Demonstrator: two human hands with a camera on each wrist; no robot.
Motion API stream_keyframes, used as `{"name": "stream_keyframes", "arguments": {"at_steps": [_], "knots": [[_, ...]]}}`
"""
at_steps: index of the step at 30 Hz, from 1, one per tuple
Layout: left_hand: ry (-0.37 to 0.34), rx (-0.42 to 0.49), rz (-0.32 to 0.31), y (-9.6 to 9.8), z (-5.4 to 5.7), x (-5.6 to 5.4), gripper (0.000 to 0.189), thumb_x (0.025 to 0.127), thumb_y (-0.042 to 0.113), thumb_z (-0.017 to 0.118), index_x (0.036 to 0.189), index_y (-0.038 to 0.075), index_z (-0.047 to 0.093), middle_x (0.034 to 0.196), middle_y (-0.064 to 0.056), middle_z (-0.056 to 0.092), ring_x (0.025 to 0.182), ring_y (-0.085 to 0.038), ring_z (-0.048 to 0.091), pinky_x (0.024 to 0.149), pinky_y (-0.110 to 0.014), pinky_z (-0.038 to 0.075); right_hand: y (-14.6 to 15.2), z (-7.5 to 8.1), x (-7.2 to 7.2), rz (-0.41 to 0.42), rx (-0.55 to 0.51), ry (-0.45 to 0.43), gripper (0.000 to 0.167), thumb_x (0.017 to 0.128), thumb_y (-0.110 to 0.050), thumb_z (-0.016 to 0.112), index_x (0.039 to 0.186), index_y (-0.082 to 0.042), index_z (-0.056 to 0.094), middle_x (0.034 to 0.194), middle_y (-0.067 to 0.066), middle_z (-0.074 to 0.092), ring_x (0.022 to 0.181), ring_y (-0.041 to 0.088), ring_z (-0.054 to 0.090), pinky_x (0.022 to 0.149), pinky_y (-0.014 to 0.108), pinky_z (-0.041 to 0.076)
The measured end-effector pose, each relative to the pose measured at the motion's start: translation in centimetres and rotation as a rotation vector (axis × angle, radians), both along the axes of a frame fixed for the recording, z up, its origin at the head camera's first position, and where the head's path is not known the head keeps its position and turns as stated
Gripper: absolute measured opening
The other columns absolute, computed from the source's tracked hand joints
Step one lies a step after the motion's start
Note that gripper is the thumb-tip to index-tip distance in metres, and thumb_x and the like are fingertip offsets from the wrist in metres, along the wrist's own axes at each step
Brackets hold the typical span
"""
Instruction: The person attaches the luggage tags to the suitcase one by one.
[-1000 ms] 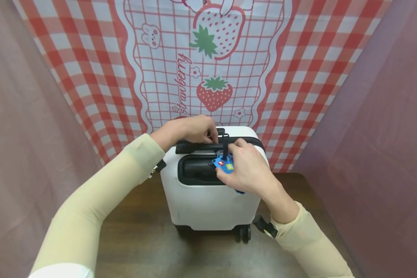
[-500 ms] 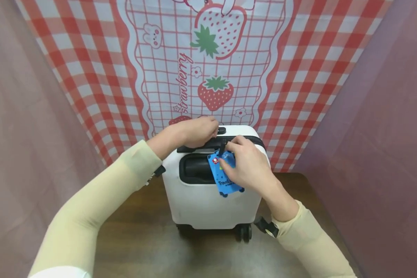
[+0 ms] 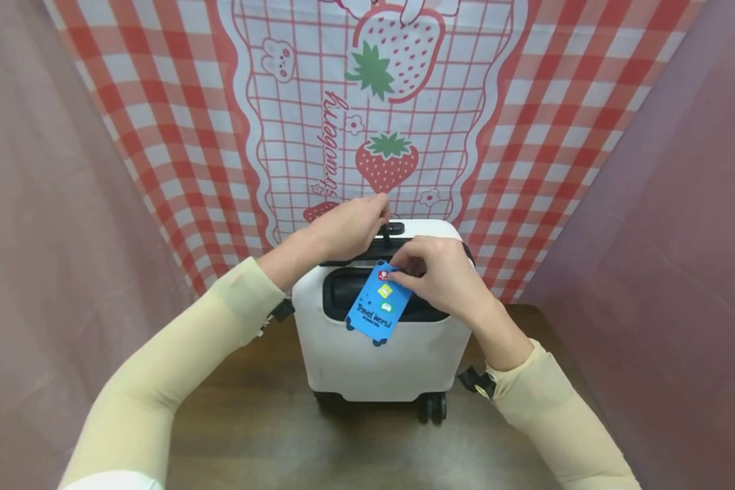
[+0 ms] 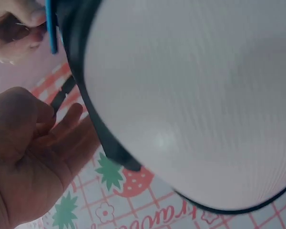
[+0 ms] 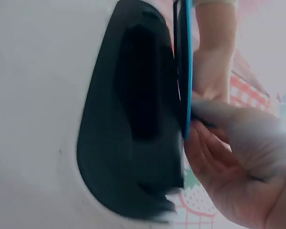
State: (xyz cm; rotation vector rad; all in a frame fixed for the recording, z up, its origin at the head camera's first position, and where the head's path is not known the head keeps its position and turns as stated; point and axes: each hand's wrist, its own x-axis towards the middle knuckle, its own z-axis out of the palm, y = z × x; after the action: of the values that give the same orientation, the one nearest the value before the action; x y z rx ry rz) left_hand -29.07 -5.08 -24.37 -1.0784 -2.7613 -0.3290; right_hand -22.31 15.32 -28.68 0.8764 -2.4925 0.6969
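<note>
A white suitcase (image 3: pixel 380 367) stands upright, its black top handle (image 3: pixel 429 246) running under both hands in the head view. My right hand (image 3: pixel 444 275) pinches the upper end of a blue luggage tag (image 3: pixel 373 309) printed "Travel World", in front of the dark recess. From the right wrist, the tag (image 5: pixel 188 76) appears edge-on between thumb and fingers. My left hand (image 3: pixel 355 228) is above the handle, pinching a black strap (image 4: pixel 64 93) that shows best in the left wrist view. The strap's lower part is hidden behind the right hand and tag.
Behind the suitcase hangs a red-and-white checked strawberry cloth (image 3: pixel 527 136). Pinkish curtains (image 3: pixel 637 272) close in both sides. Black wheels (image 3: pixel 431 407) rest on the brown wooden floor (image 3: pixel 269 435).
The luggage tag has come fully into view, swinging left with its printed face showing. My left hand has risen slightly with the strap; my right hand has shifted to the tag's upper end.
</note>
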Motion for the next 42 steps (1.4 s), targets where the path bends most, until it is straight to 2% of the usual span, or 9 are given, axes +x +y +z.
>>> {"name": "stream_keyframes", "arguments": {"at_steps": [5,9,12,16,19,23,31,37,42], "knots": [[0.013,0.091,-0.022,0.0,-0.8,1.1,0.018,0.114,0.015,0.044,0.125,0.004,0.053,0.099,-0.010,0.068,0.080,-0.018,0.061,0.071,-0.029,0.056,1.2,-0.2,-0.1,0.073,0.029,0.017,0.019,0.084,-0.009,0.091,0.101,-0.010,0.083,0.094,0.003,0.080,0.081,0.014,0.072,0.079,0.037,0.066],[0.004,0.262,-0.037,0.1,-2.1,2.0,0.016,0.114,0.013,0.044,0.122,0.002,0.053,0.094,-0.012,0.069,0.072,-0.019,0.062,0.065,-0.029,0.051,1.2,-0.6,-0.5,0.069,-0.010,0.052,0.021,0.087,-0.009,0.088,0.108,-0.008,0.082,0.100,0.005,0.081,0.082,0.016,0.073,0.081,0.038,0.066],[-0.004,0.417,-0.057,0.1,-3.4,2.5,0.014,0.111,0.011,0.052,0.122,0.002,0.052,0.104,-0.015,0.077,0.084,-0.021,0.075,0.074,-0.030,0.059,0.8,-0.7,-0.9,0.039,-0.081,0.058,0.025,0.089,-0.010,0.086,0.112,-0.006,0.078,0.102,0.008,0.080,0.083,0.018,0.075,0.082,0.040,0.067],[0.006,0.535,-0.063,0.2,-4.9,2.8,0.019,0.105,0.009,0.064,0.121,0.003,0.055,0.113,-0.014,0.081,0.103,-0.023,0.080,0.090,-0.035,0.064,0.4,-0.8,-1.2,-0.033,-0.176,0.033,0.025,0.091,-0.011,0.085,0.111,-0.003,0.071,0.101,0.011,0.079,0.086,0.023,0.078,0.084,0.043,0.067],[0.023,0.559,-0.045,0.2,-5.5,2.7,0.015,0.103,0.009,0.068,0.116,0.004,0.062,0.113,-0.012,0.081,0.105,-0.023,0.080,0.095,-0.036,0.064,0.3,-0.8,-1.3,-0.071,-0.226,0.000,0.022,0.093,-0.011,0.083,0.110,-0.002,0.071,0.103,0.013,0.079,0.088,0.025,0.079,0.085,0.045,0.067],[0.046,0.575,-0.022,0.2,-5.8,2.7,0.011,0.102,0.009,0.070,0.112,0.005,0.067,0.111,-0.011,0.081,0.105,-0.023,0.080,0.096,-0.035,0.063,0.3,-0.6,-1.3,-0.089,-0.274,-0.036,0.019,0.095,-0.013,0.081,0.112,-0.004,0.077,0.105,0.012,0.080,0.086,0.023,0.078,0.083,0.039,0.067],[0.075,0.591,-0.020,0.1,-6.0,2.6,0.007,0.101,0.006,0.070,0.108,0.006,0.071,0.108,-0.010,0.083,0.101,-0.021,0.080,0.093,-0.034,0.064,0.2,-0.1,-1.7,-0.035,-0.369,-0.101,0.016,0.097,-0.008,0.077,0.112,-0.003,0.075,0.103,0.012,0.080,0.087,0.024,0.081,0.083,0.029,0.065],[0.088,0.591,-0.032,0.1,-6.0,2.6,0.007,0.101,0.005,0.070,0.107,0.005,0.072,0.109,-0.011,0.083,0.103,-0.022,0.080,0.094,-0.035,0.064,0.0,0.1,-1.8,-0.029,-0.354,-0.103,0.011,0.098,-0.009,0.076,0.108,-0.003,0.073,0.098,0.011,0.078,0.083,0.022,0.080,0.078,0.021,0.064],[0.095,0.602,-0.039,0.1,-6.1,2.6,0.007,0.101,0.004,0.070,0.108,0.005,0.072,0.110,-0.011,0.082,0.104,-0.022,0.080,0.095,-0.033,0.064,-0.3,0.3,-1.9,-0.064,-0.327,-0.106,0.011,0.098,-0.011,0.076,0.106,-0.003,0.074,0.096,0.011,0.078,0.080,0.021,0.079,0.078,0.029,0.066]]}}
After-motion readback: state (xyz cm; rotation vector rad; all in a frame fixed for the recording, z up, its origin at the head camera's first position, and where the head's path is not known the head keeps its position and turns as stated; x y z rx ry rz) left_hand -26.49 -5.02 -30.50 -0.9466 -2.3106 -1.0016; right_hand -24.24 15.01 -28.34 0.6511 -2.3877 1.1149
